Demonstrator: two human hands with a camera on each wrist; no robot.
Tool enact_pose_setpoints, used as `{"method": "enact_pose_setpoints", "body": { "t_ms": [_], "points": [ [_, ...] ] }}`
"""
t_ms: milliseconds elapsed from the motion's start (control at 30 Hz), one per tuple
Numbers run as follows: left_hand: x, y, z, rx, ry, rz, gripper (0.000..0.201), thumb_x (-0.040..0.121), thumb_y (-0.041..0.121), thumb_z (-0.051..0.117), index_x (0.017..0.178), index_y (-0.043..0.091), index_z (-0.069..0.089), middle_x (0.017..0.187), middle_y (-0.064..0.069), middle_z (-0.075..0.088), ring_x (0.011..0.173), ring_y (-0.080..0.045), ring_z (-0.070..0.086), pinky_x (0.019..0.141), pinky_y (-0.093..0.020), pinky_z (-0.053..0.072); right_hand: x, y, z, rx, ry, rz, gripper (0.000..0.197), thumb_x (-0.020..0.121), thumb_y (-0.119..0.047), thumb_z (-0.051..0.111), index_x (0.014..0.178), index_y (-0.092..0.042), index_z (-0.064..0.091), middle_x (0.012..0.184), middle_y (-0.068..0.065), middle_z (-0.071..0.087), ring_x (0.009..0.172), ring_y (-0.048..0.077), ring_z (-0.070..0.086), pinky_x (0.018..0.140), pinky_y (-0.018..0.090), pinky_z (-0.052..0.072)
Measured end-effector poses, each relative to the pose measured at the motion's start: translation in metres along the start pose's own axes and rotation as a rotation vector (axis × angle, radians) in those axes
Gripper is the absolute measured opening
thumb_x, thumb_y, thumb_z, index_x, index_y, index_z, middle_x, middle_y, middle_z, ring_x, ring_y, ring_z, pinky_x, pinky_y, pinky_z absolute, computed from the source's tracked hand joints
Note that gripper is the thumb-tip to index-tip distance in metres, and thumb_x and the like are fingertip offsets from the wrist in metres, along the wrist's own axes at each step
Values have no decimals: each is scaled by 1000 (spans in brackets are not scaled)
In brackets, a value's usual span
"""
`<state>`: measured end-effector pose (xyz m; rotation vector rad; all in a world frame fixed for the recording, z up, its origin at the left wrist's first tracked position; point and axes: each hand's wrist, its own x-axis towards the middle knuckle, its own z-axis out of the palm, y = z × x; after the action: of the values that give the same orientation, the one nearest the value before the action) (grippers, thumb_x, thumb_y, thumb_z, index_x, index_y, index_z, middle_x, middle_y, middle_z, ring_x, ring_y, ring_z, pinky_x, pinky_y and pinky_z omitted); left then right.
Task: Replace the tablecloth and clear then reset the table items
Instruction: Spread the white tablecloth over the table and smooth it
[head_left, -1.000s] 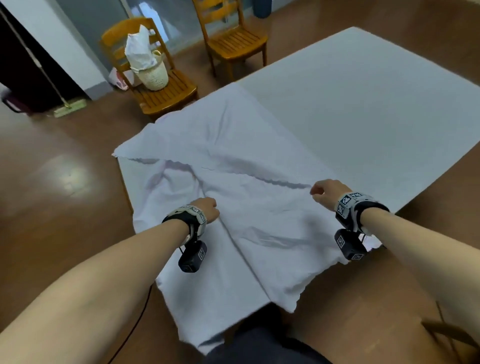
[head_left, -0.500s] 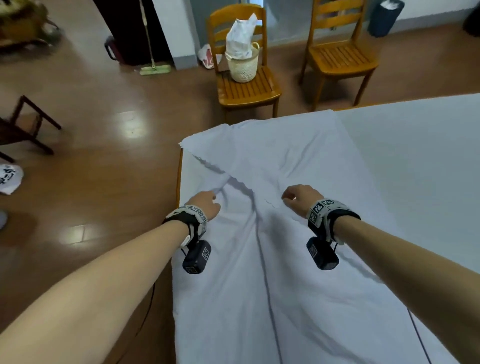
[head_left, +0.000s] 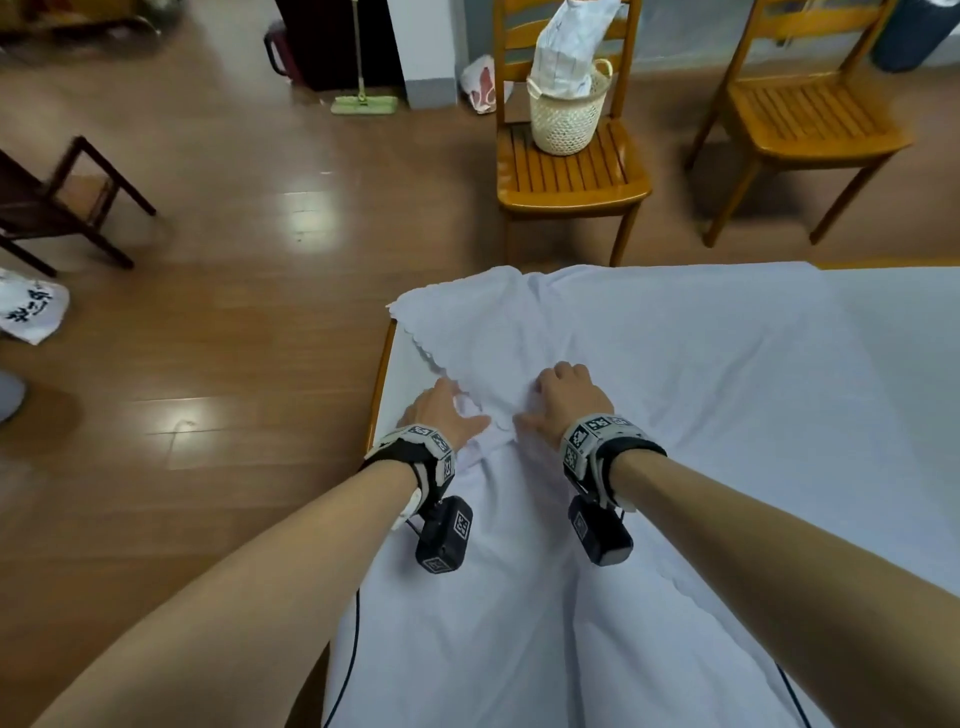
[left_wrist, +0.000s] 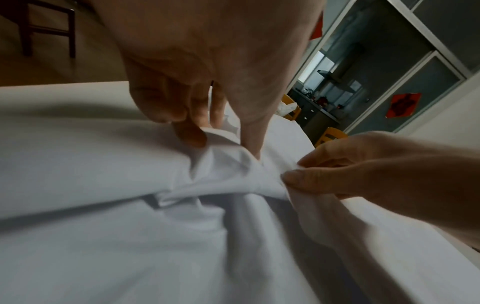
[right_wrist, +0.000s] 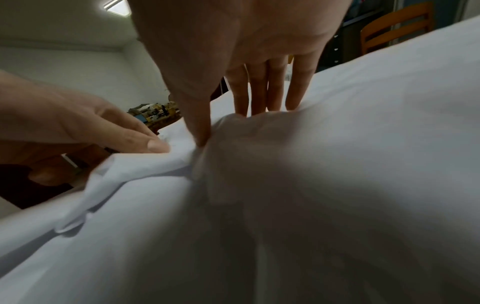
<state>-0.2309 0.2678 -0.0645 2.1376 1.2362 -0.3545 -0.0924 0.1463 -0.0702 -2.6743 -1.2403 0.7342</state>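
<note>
Tablecloth (head_left: 675, 395) lies bunched and half-folded across the bench (head_left: 375, 395) near its corner, left hand (head_left: 447, 410) and right hand (head_left: 569, 397) each pinching a fold close together, so spreading looks unfinished and no table items are reset yet.

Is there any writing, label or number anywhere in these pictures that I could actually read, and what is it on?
None can be read.
White bag on the floor: black brush-style characters, too blurred to read.
Wrist bands: black-and-white coded squares, not words.
Red diamond sign on the glass door: dark character, too blurred to read.
Tablecloth under both hands: plain, no print.
</note>
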Motion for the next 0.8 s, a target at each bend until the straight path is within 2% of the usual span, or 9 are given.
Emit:
{"method": "enact_pose_setpoints", "body": {
  "t_ms": [100,167,267,367,433,533,633,700,800],
  "points": [
    [13,3,0,78,-37,23,35,84,39,68,112,21,57,114,-4,62,104,-29,59,82,-33,46,15,5,-1,52,-26,-47,26,93,-38,57,103,-14,63,111,7,58,117,26,43,87,39,46],
    [21,-1,-2,81,-17,26,20,87,38,64,94,19,63,99,-4,66,92,-28,62,76,-31,48,18,16,-8,132,-5,-20,24,92,-42,59,95,-18,62,102,6,60,105,24,51,82,37,48],
    [33,-12,-9,39,20,-33,17,90,35,61,83,19,60,90,-3,66,85,-26,62,75,-32,51,20,42,-21,121,-4,90,26,93,-44,57,94,-18,57,100,6,60,95,27,57,78,35,47],
    [46,-13,-15,70,-27,-73,16,95,29,56,99,14,59,106,-9,63,99,-31,60,81,-33,50,31,63,-20,16,-99,137,16,95,-34,55,93,-18,51,107,9,62,93,28,56,74,32,42],
    [54,-9,-15,57,-72,-95,19,95,25,56,108,11,58,114,-11,59,104,-34,60,87,-37,51,38,65,-18,27,-136,145,13,95,-30,54,90,-19,47,104,8,61,87,26,53,73,32,41],
    [57,-10,-13,20,-39,-83,8,94,23,55,92,17,52,106,-13,61,91,-33,63,74,-34,53,43,59,-19,50,-133,163,11,95,-27,52,91,-19,46,95,5,55,84,25,49,69,30,38],
    [56,-12,-10,23,-18,-69,14,95,22,53,83,20,46,98,-12,62,80,-29,62,65,-31,50,40,59,-16,67,-97,163,11,96,-26,51,90,-19,45,95,6,55,84,25,48,67,31,37],
    [52,-6,-14,32,-44,-75,6,95,20,52,92,16,52,100,-12,61,83,-30,63,67,-32,52,37,58,-16,58,-89,146,11,96,-28,50,91,-19,46,102,9,58,85,26,50,69,32,38],
    [49,-1,-28,40,-98,-115,18,89,9,56,102,-1,60,96,-19,69,92,-38,68,79,-44,59,33,59,-29,8,-126,142,16,98,-29,44,104,-15,50,110,10,59,90,28,53,73,33,40]
  ]
}}
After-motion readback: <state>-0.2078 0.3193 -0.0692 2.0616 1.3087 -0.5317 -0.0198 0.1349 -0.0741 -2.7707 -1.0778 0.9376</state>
